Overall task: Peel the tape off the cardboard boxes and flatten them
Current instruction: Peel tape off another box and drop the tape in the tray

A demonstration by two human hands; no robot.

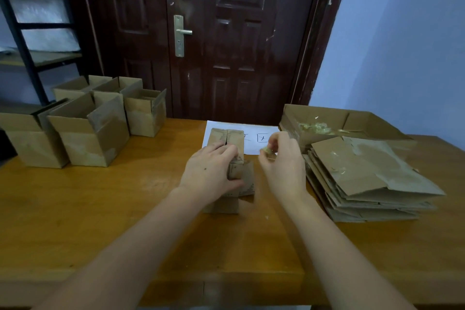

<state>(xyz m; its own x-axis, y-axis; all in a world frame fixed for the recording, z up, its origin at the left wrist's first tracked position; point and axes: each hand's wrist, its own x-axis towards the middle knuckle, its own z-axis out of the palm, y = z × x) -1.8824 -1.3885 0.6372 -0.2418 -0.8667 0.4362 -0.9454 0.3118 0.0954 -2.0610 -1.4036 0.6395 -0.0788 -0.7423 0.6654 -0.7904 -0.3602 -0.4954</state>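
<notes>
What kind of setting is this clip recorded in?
Probably a small storeroom or back office: a wooden table before a dark door, metal shelving at left, open cardboard boxes and a stack of flattened ones.

Storeroom: shelving (30,33), stacked cardboard boxes (83,118)

Dark panelled door (226,40) behind a wooden table (113,221) — pale blue wall (402,45), black shelving (27,45) at left.

Bare forearms, no sleeves; small dark mole on left hand (208,171).
</notes>
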